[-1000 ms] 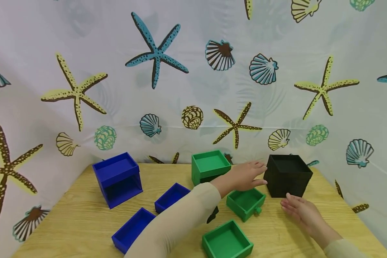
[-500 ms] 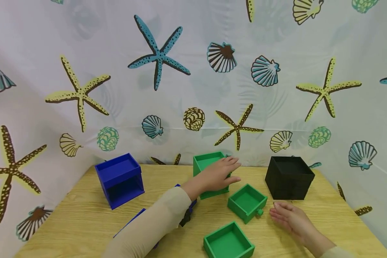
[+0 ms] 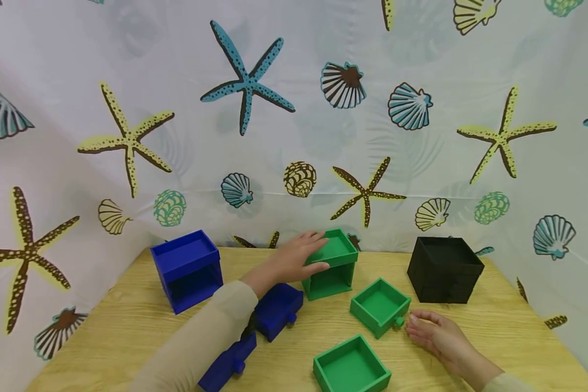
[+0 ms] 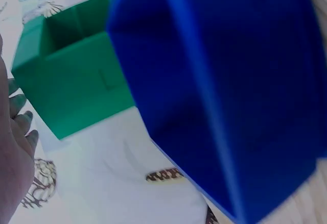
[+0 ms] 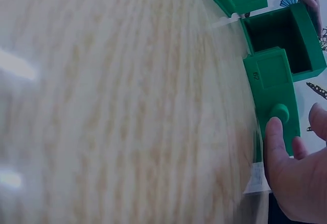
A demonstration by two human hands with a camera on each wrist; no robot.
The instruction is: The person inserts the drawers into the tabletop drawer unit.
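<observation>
My left hand [image 3: 294, 258] is held with straight fingers over the left side of a green cabinet [image 3: 340, 258] whose lower slot is vacant, and it holds nothing. In the left wrist view its fingers show at the left edge near the green cabinet [image 4: 87, 86]. My right hand [image 3: 438, 337] is low over the table beside a small green drawer [image 3: 379, 302]. In the right wrist view a fingertip is right at the drawer's round knob [image 5: 280, 113], with the fingers loosely bent and not curled round it. A second green drawer [image 3: 353, 367] lies nearer the front.
A blue cabinet [image 3: 186, 253] with a vacant lower slot stands at the left. Two blue drawers, one farther back [image 3: 279, 307] and one at the front [image 3: 227, 362], lie partly behind my left sleeve [image 3: 201, 337]. At the right stands a black cabinet [image 3: 446, 275]. Patterned cloth hangs behind.
My left hand has swept leftward, from beside the black cabinet to the green cabinet's left side. My right hand has moved slightly left and down, closer to the green drawer's knob.
</observation>
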